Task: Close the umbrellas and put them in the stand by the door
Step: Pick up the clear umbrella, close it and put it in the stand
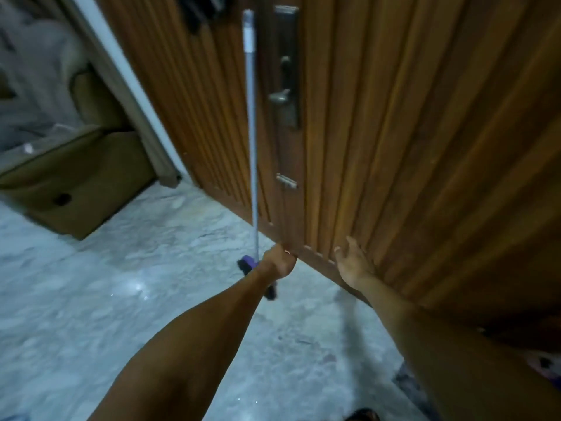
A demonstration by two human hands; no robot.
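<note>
No umbrella and no stand are in view. A broom with a long grey pole [252, 132] leans upright against the wooden door [409, 132]. Its purple and black brush head [246, 265] sits on the floor. My left hand [280, 262] is curled into a fist just right of the pole's lower end, over the brush head. Whether it holds anything is not visible. My right hand [352, 262] is spread with relaxed fingers, palm up, close to the door's bottom edge and holding nothing.
The door carries a metal lock plate with a lever handle [285, 98] and a small latch [287, 180]. A cardboard box [76, 183] stands at the left on the pale marble floor [151, 299]. Footwear [543, 364] lies at the lower right.
</note>
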